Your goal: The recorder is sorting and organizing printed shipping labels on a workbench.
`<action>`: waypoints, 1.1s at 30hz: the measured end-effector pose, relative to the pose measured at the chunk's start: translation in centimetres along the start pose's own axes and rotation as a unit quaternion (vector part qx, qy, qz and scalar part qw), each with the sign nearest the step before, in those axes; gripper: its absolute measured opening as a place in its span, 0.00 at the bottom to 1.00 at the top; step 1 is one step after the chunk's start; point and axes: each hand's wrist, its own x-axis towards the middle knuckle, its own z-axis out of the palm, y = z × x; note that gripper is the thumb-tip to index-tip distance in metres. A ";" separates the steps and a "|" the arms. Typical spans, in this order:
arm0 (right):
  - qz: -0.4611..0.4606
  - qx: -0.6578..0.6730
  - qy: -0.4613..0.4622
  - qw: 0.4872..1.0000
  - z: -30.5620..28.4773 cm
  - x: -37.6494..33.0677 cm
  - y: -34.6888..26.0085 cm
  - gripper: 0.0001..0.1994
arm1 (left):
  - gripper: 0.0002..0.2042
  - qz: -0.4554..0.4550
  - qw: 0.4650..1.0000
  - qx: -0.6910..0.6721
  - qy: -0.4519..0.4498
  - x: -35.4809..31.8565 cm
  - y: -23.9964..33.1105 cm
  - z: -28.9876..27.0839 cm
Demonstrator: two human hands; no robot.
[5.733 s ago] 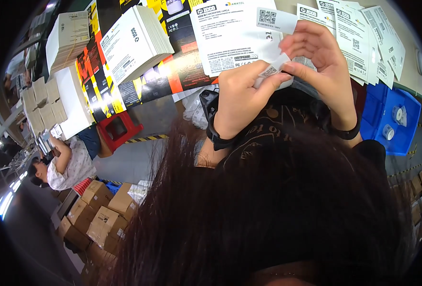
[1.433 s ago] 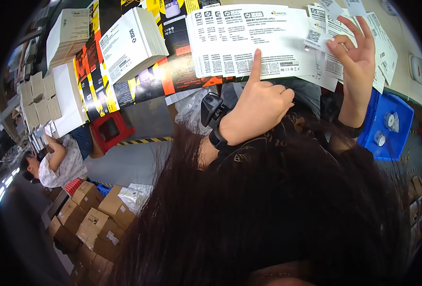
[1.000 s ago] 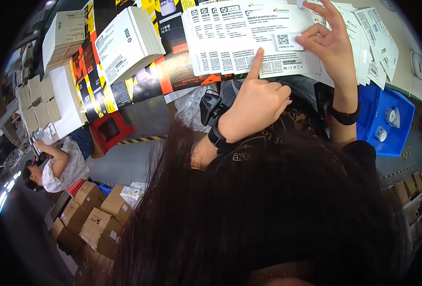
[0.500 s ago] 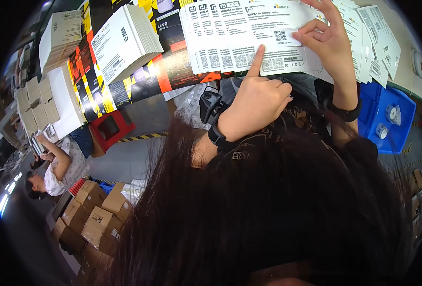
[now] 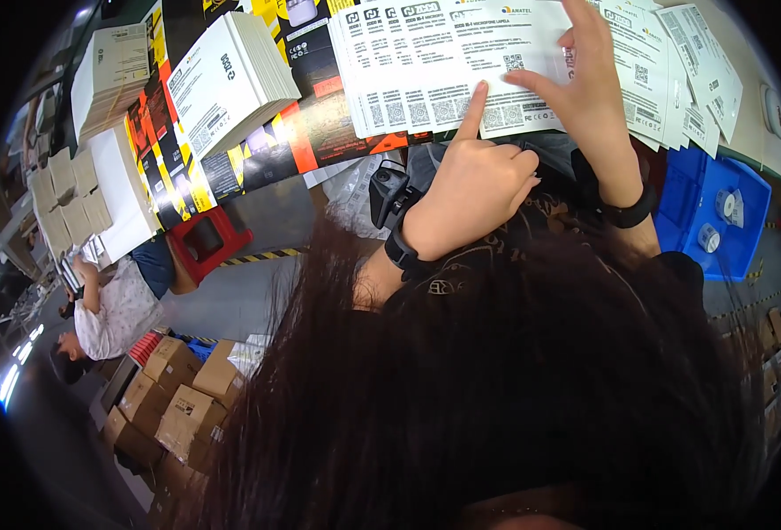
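Observation:
White printed sheets (image 5: 381,53) lie fanned out in an overlapping row on the table. The index finger of my left hand (image 5: 474,190) stretches onto the lower part of the front sheet (image 5: 474,53), while its other fingers curl in. My right hand (image 5: 592,93) rests over the right part of that sheet, thumb and fingers spread apart. Beside the right thumb tip shows a small label with a square code (image 5: 514,63), lying on the sheet and partly covered by the hand. More printed sheets (image 5: 642,75) lie loosely overlapped right of my right hand.
Left on the table stand a thick stack of printed sheets (image 5: 231,84) and another stack (image 5: 112,71). A blue bin (image 5: 743,256) with label rolls sits lower right. A red stool (image 5: 200,243), cardboard boxes (image 5: 187,415) and a seated person (image 5: 121,314) are at left.
My right thumb and fingers have parted from their pinch on the label and moved left and down over the sheet. The label now lies further left. My left hand has hardly moved.

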 end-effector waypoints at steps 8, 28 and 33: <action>0.111 -0.575 -0.113 0.803 0.5 0.4 -1.6 0.37 | 0.10 0.006 0.999 0.038 0.004 -0.4 -0.3 -0.3; 0.106 -0.481 -0.305 0.815 -1.0 1.8 -5.2 0.34 | 0.09 -0.040 0.998 0.057 -0.009 -2.0 0.0 -1.8; 0.185 -0.151 -0.046 0.970 0.1 1.3 -3.5 0.32 | 0.09 -0.041 0.997 0.061 -0.017 -1.8 0.0 -1.6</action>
